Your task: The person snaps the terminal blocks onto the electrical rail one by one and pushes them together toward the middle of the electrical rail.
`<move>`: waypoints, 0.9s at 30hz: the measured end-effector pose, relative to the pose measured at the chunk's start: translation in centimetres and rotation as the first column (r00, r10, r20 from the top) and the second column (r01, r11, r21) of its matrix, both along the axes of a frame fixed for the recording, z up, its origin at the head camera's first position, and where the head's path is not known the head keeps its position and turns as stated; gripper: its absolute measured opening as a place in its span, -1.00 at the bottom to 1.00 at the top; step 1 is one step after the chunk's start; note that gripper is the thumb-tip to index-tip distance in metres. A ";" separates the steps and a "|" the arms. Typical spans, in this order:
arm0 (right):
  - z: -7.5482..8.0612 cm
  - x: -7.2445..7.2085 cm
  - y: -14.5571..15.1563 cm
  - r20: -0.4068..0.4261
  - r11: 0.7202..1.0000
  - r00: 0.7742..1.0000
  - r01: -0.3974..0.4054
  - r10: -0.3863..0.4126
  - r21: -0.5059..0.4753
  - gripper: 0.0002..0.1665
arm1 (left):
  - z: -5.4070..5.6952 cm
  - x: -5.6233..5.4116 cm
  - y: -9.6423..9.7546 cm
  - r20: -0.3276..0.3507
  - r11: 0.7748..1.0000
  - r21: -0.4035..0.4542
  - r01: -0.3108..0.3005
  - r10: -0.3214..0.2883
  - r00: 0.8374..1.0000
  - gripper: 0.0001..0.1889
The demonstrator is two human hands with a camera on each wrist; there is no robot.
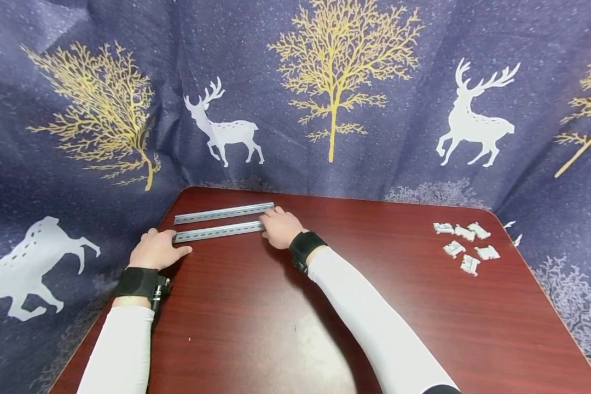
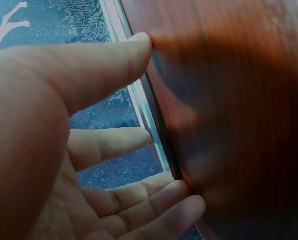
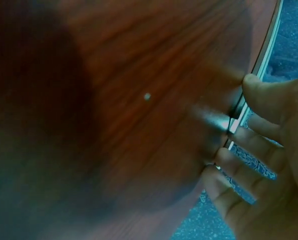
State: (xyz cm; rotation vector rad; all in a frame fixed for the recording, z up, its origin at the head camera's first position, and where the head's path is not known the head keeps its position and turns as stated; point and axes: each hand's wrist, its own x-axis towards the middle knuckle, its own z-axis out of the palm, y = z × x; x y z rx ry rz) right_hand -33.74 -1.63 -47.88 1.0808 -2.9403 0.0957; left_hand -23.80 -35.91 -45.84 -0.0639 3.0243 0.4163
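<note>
Two slotted metal DIN rails lie roughly parallel at the back left of the table. The nearer DIN rail (image 1: 219,232) has a hand at each end. My left hand (image 1: 156,250) holds its left end, thumb on the near side and fingers along the far side, as the left wrist view shows of the rail (image 2: 150,117). At the right end, my right hand (image 1: 282,227) pinches the rail (image 3: 265,55) between thumb and fingers. Just behind lies the farther DIN rail (image 1: 224,213), close to the right fingertips; whether they touch it I cannot tell.
Several small white plastic pieces (image 1: 454,249) lie loosely grouped at the right of the reddish-brown wooden table (image 1: 236,328). A dark blue cloth (image 1: 295,109) with deer and trees hangs behind the table's back edge.
</note>
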 end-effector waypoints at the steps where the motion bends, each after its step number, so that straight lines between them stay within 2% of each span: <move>1: 0.1 0.0 0.0 -0.002 1.000 1.000 0.000 0.000 -0.001 -0.45 | 0.0 0.0 0.0 -0.003 1.000 0.003 0.003 -0.003 1.000 -0.11; 10: 1.3 1.3 0.3 -0.007 0.999 1.000 -0.031 0.031 -0.016 -0.59 | -0.2 -0.2 0.1 -0.009 1.000 0.000 0.008 -0.008 1.000 -0.12; 18: 1.4 1.8 0.5 -0.018 1.000 1.000 -0.024 0.024 0.009 -0.77 | 0.0 -0.2 0.5 -0.003 1.000 0.004 0.014 -0.014 1.000 -0.19; 23: 1.3 2.0 0.7 -0.042 0.999 0.999 -0.015 0.017 0.044 -0.77 | 0.0 -0.1 0.4 0.024 0.999 0.021 0.024 -0.024 0.999 -0.24; 27: 1.0 1.9 1.1 -0.067 0.996 0.997 -0.020 0.026 0.084 -0.76 | -0.3 -0.2 0.2 -0.002 0.998 0.029 0.048 -0.048 0.999 -0.34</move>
